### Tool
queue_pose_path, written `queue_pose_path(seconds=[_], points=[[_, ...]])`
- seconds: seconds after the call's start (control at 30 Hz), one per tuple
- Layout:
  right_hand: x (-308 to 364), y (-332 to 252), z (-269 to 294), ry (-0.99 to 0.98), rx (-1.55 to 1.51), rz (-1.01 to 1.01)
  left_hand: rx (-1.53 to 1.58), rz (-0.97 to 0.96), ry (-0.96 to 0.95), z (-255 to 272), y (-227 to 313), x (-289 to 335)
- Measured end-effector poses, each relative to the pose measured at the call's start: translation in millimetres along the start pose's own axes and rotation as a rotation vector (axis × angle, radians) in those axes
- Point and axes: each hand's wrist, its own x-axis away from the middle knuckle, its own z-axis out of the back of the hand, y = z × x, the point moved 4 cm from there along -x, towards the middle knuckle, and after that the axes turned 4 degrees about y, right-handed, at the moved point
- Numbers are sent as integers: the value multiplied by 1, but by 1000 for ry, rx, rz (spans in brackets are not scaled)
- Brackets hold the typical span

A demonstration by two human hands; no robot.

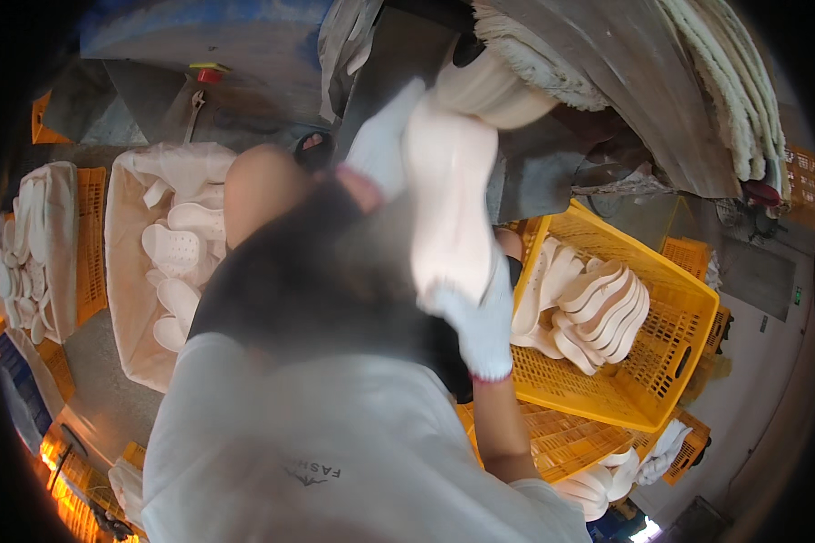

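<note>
A pale shoe sole, long and narrow at the waist, spans the space between my two white-gloved hands. My right hand is closed round its near end. At the far left edge of the sole, my left hand grips it, its fingertips partly out of sight. The sole's far end meets or overlaps a round, blurred, cream-coloured wheel; whether they touch I cannot tell. Motion smears the wheel and the sole a little.
To the right, a yellow crate holds several stacked soles. On the left stands a cloth-lined bin with loose soles. Stacked fabric discs and a grey machine housing are at the far right.
</note>
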Motion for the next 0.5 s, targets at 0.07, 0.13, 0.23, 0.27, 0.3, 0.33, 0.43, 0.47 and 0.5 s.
queue_pose_path(seconds=[0.07, 0.13, 0.23, 0.27, 0.3, 0.33, 0.43, 0.47, 0.5], points=[[25, 18, -3, -188, -331, 39, 986, 591, 60, -9, 3, 23], [48, 46, 6, -109, -315, -24, 870, 674, 114, -15, 14, 38], [54, 72, 12, -161, -601, -225, 955, 768, -93, -33, 21, 39], [49, 71, 11, -229, -609, -202, 997, 751, -101, -34, 18, 32], [40, 70, 11, -230, -605, -232, 1040, 732, -106, -32, 14, 23], [30, 64, 10, -230, -564, -205, 1086, 716, -103, -31, 9, 15], [-3, 37, 0, -216, -446, -76, 800, 629, 9, -17, -5, -17], [-12, 29, -4, -235, -456, -85, 721, 606, 29, -19, -4, -24], [-16, 26, -8, -229, -585, -211, 917, 536, -114, -31, 8, -34]])
